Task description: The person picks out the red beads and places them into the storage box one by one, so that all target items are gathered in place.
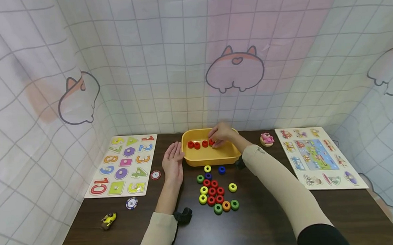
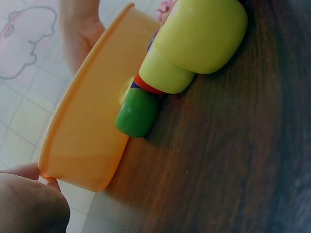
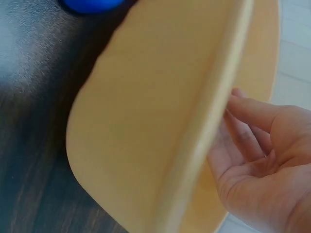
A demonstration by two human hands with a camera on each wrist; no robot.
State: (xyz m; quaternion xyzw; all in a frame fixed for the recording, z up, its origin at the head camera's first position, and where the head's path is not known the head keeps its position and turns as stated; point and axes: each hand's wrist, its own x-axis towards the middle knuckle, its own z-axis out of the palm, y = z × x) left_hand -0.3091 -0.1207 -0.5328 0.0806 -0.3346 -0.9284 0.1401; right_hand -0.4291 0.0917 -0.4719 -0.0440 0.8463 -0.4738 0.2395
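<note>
A yellow tray (image 1: 213,162) stands at the back of the table, with several red rings (image 1: 196,145) in a row inside it. My right hand (image 1: 221,134) reaches over into the tray, fingers curled, and pinches a red ring (image 1: 211,142) at the right end of the row. In the right wrist view the tray's rim hides the fingertips of this right hand (image 3: 262,150). My left hand (image 1: 173,163) lies along the tray's left end with its fingers straight, touching the rim. The left wrist view shows its fingers (image 2: 24,171) against the tray corner.
Loose red, yellow, green, blue and orange rings (image 1: 212,192) lie in front of the tray. A number puzzle board (image 1: 121,166) is at left, with poker chips (image 1: 132,203) and a toy vehicle (image 1: 108,221) nearby. At right are a pink figurine (image 1: 267,139) and a picture puzzle (image 1: 318,157).
</note>
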